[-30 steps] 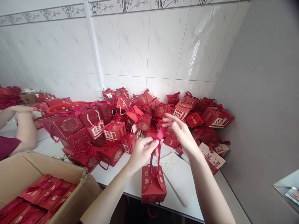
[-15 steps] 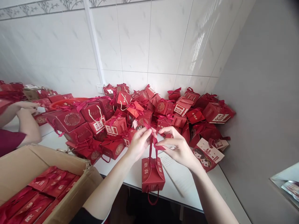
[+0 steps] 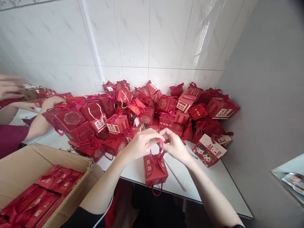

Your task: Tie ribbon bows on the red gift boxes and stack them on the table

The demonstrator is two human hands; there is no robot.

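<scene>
A small red gift box [image 3: 155, 171] with gold characters rests at the front edge of the white table [image 3: 199, 186], a twisted cord handle hanging over the edge. Above its top, my left hand [image 3: 144, 142] and my right hand [image 3: 173, 144] meet, their fingers closed on the red ribbon [image 3: 161, 143] that rises from the box. The fingertips partly hide the ribbon's loop. Behind both hands lies a large pile of red gift boxes [image 3: 166, 104] with ribbons and cord handles.
An open cardboard box [image 3: 54, 155] holding red boxes stands at the lower left. A co-worker's hands and a dark red sleeve [image 3: 13, 139] are at the far left. A notebook [image 3: 178, 167] lies right of the gift box, and a pen [image 3: 193, 155] beyond it.
My two hands have come together and lower over the ribbon, with my right fingers now closed. The co-worker's hands have moved, one reaching to the boxes. The view has shifted slightly.
</scene>
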